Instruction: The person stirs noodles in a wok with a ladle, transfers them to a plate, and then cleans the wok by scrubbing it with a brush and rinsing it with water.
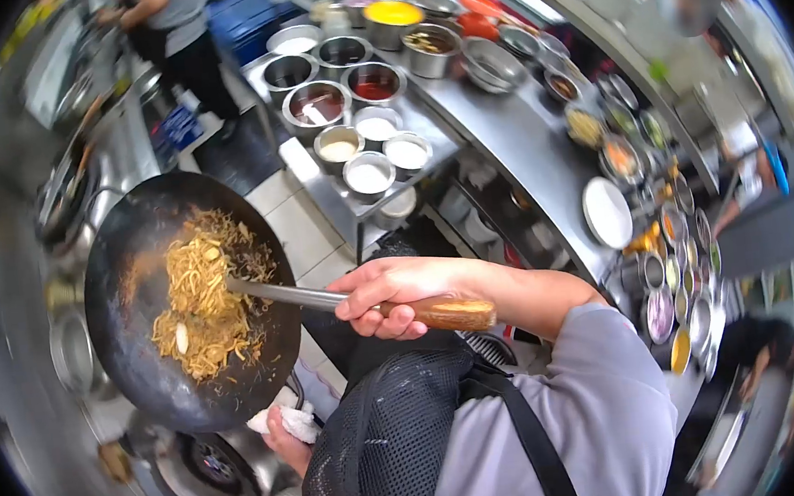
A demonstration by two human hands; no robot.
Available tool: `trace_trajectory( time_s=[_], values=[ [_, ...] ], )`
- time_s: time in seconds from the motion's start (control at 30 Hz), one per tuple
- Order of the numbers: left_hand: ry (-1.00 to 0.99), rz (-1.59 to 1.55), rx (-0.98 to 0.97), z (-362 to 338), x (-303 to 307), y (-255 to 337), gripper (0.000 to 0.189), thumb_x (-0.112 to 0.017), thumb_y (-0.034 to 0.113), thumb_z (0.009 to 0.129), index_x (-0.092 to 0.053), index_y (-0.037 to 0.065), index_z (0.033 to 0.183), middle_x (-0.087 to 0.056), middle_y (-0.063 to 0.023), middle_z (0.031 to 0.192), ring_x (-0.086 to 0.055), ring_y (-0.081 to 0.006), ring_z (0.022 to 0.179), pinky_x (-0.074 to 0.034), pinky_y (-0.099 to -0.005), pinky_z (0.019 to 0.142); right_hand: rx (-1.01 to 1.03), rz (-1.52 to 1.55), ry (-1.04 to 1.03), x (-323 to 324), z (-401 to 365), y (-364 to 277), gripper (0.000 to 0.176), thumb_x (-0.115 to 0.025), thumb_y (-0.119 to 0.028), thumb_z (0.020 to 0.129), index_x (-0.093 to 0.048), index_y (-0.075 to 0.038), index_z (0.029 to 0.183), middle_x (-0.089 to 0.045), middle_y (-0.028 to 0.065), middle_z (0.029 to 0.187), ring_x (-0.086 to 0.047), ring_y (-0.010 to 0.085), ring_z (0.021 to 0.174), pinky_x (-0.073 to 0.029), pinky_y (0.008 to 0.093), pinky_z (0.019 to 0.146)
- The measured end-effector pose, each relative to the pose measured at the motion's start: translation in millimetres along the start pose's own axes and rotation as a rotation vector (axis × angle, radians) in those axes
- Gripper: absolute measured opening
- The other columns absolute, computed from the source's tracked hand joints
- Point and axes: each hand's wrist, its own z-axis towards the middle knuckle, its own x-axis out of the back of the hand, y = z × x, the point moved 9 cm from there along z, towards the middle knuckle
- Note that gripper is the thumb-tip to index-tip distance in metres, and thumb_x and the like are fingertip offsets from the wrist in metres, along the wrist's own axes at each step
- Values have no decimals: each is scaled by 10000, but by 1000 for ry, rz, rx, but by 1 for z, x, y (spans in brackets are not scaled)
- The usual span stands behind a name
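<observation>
1. Noodles [202, 289]: yellow-brown strands, glossy, heaped in a loose mound with darker shreds along the edge. One white oblong piece [181, 338] lies on the mound.
2. Location: the noodles lie inside the wok [133, 365], ahead of both hands. The wok is dark, round and stained brown on its inner wall; its bowl faces the hands and the viewer.
3. Right hand [378, 297]: fingers wrapped around the wok tool [293, 296], where the metal shaft meets the wooden handle. The tool's head is hidden among the noodles; its type cannot be told.
4. Left hand [287, 445]: gripping a folded white cloth [289, 418] at the wok's near edge. Whether a wok handle lies inside the cloth cannot be told.
5. Count at the hands: one wok, one wok tool, one cloth. One burner [210, 465] is ahead of the left hand.
6. Count on the far side of the right hand from the left hand: four pots of dark or red liquid [316, 104] grouped together; four smaller containers with white or cream contents [370, 173] just beside them.
</observation>
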Motion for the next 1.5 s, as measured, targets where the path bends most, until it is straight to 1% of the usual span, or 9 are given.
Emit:
trace_trajectory(
  time_s=[0.27, 0.4, 0.63, 0.73, 0.83, 0.97, 1.23, 1.47, 1.5],
  values=[
    [-519, -229, 303, 59, 9, 66, 207, -625, 104, 905, -552, 26, 1082, -616, -82, 916, -635, -197, 774, -551, -349, 627, 462, 164, 400, -165, -40, 81, 550, -563, -133, 965, -322, -2, 1442, -460, -26, 689, -417, 12, 431, -380, 201, 350],
    [-811, -304, 369, 81, 3, 98, 110, -597, 82, 911, -573, 29, 1004, -611, -66, 875, -630, -186, 727, -544, -334, 591, 637, 243, 595, -251, -51, 102, 541, -560, -131, 972, -315, -18, 1441, -463, -24, 679, -427, 13, 429, -397, 200, 349],
    [-1133, -188, 524, 116, 0, 161, 197, -576, 185, 915, -627, 11, 993, -634, -72, 854, -632, -185, 709, -525, -320, 574, 864, 347, 990, -396, -24, 111, 308, -570, -147, 973, -454, -44, 1238, -472, -32, 679, -444, 14, 442, -424, 204, 353],
    [-1211, -287, 598, 130, -21, 164, 202, -575, 188, 918, -626, 16, 1008, -675, -77, 918, -659, -181, 740, -544, -307, 606, 904, 365, 1063, -414, -19, 95, 539, -563, -150, 979, -335, -43, 1456, -440, -30, 666, -435, 11, 429, -420, 193, 341],
    [-1274, -195, 460, 144, -29, 177, 170, -584, 169, 926, -625, 28, 1010, -677, -68, 907, -667, -175, 751, -552, -304, 612, 980, 431, 1189, -435, -12, 100, 311, -558, -127, 958, -454, -41, 1238, -455, -36, 688, -432, 20, 451, -428, 219, 366],
    [-1262, -242, 648, 132, -37, 191, 117, -589, 146, 926, -616, 38, 964, -668, -57, 879, -662, -166, 746, -545, -301, 599, 1001, 476, 1213, -427, -49, 101, 319, -565, -125, 957, -457, -72, 1253, -444, -46, 690, -406, 13, 446, -398, 207, 363],
    [-1233, -197, 569, 106, -29, 238, 102, -528, 59, 910, -580, 22, 990, -624, -49, 894, -630, -161, 788, -523, -311, 684, 1022, 459, 1269, -378, -86, 142, 437, -556, -131, 961, -406, -63, 1367, -457, -27, 679, -428, 28, 415, -416, 220, 338],
    [-1234, -141, 568, 98, -20, 266, 83, -538, 59, 909, -575, 30, 978, -613, -39, 869, -620, -152, 755, -521, -314, 650, 757, 317, 1591, -320, -76, 208, 633, -544, -121, 962, -255, -89, 1525, -512, 27, 670, -488, 92, 421, -459, 274, 376],
    [-1266, -167, 569, 97, -21, 267, 80, -547, 63, 906, -576, 33, 975, -612, -40, 863, -618, -152, 750, -520, -309, 644, 528, 144, 1755, -325, -82, 210, 645, -549, -122, 955, -254, -117, 1529, -561, 76, 699, -548, 158, 460, -493, 329, 433]
  ],
)
